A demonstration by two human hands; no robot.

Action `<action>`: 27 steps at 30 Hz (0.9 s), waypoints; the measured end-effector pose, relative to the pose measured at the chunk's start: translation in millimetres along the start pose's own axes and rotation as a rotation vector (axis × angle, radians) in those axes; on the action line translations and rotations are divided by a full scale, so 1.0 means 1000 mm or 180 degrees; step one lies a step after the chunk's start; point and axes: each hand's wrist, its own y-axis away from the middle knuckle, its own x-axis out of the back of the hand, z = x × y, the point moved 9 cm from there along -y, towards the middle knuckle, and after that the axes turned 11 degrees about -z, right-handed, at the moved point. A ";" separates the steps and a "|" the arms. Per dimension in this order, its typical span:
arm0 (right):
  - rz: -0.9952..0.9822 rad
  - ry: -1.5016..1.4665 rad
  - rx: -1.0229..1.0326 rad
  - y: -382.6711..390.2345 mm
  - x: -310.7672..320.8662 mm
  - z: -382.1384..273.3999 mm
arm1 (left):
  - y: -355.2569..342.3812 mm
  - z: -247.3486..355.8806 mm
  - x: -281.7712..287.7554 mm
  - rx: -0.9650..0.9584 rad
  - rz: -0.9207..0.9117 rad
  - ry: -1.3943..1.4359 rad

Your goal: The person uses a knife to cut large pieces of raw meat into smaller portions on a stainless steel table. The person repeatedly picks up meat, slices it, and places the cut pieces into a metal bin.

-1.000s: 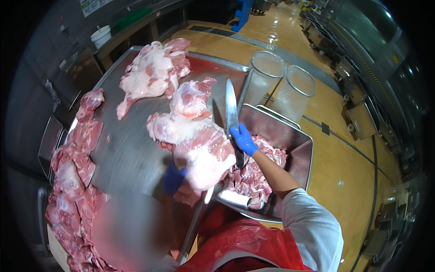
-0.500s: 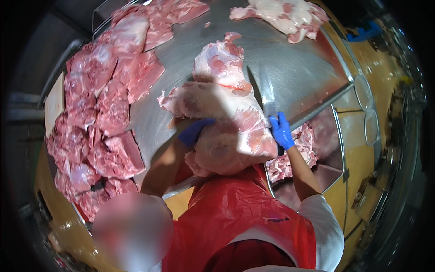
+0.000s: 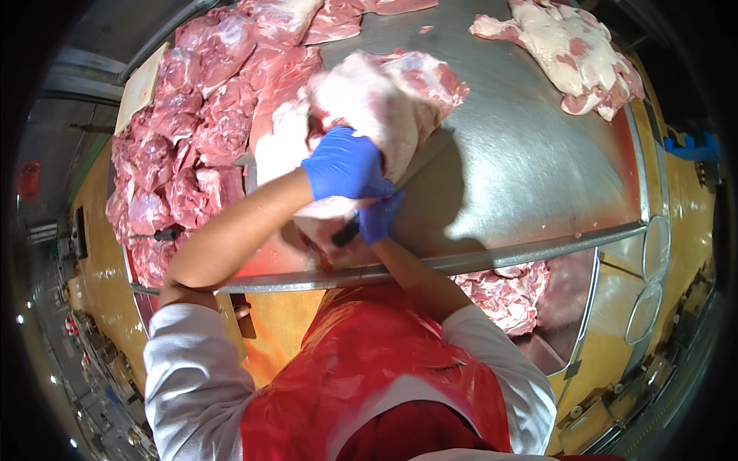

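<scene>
Gripping the big pale-pink slab of raw meat with a thick white fat layer (image 3: 369, 104), the left hand in its blue disposable glove (image 3: 344, 165) lies closed over the slab's near edge, fingers curled down onto the fat. This slab sits on the shiny stainless steel worktable (image 3: 523, 177), toward its near-left part, close to the table's front rim.

Just below the left hand, the right hand, also in a blue glove (image 3: 380, 217), is wrapped shut around a dark knife handle (image 3: 346, 233). Only the butt of that handle shows; the blade is hidden under the meat and the hands, so its position cannot be told. Both hands touch or nearly touch one another above a smaller pale piece of meat (image 3: 323, 223) at the table edge.

To the left, a heap of dark-red raw meat chunks (image 3: 184, 146) is piled along the table, reaching right up against the held slab. At the far right corner lies a separate flat piece of whitish fat and meat (image 3: 573, 54), well apart from the hands. Below the table's front rim, on the right, a rectangular steel tub (image 3: 573, 307) holds pinkish-red meat trimmings (image 3: 503, 296). The person wears a glossy red plastic apron (image 3: 369, 376) over white long sleeves (image 3: 188, 376).
</scene>
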 end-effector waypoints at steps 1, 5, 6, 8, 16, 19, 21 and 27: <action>-0.0035 0.0020 0.0181 -0.013 -0.010 -0.003 | -0.002 0.011 0.002 -0.0051 0.0358 -0.0347; -0.0268 0.0481 0.0638 -0.024 -0.016 -0.059 | 0.011 0.014 -0.032 -0.0724 0.2572 0.1355; -0.0113 0.0739 0.0721 -0.023 0.001 -0.084 | 0.007 0.014 -0.047 -0.0653 0.2634 0.1547; 0.0496 0.1254 0.0890 -0.031 0.067 -0.138 | -0.012 0.031 -0.075 0.0313 0.1954 -0.0718; 0.0725 0.0725 0.0632 -0.005 0.236 -0.240 | -0.021 0.061 -0.186 0.0309 0.1831 -0.1531; 0.0669 0.1566 0.0908 0.008 0.231 -0.229 | 0.034 0.029 -0.207 0.0175 0.2209 -0.1693; 0.0569 0.1133 0.1005 0.014 0.224 -0.211 | 0.058 0.012 -0.209 -0.0096 0.2012 -0.1135; 0.0370 -0.0024 0.0143 -0.006 0.227 -0.162 | 0.158 -0.076 -0.172 0.0533 0.2662 0.0604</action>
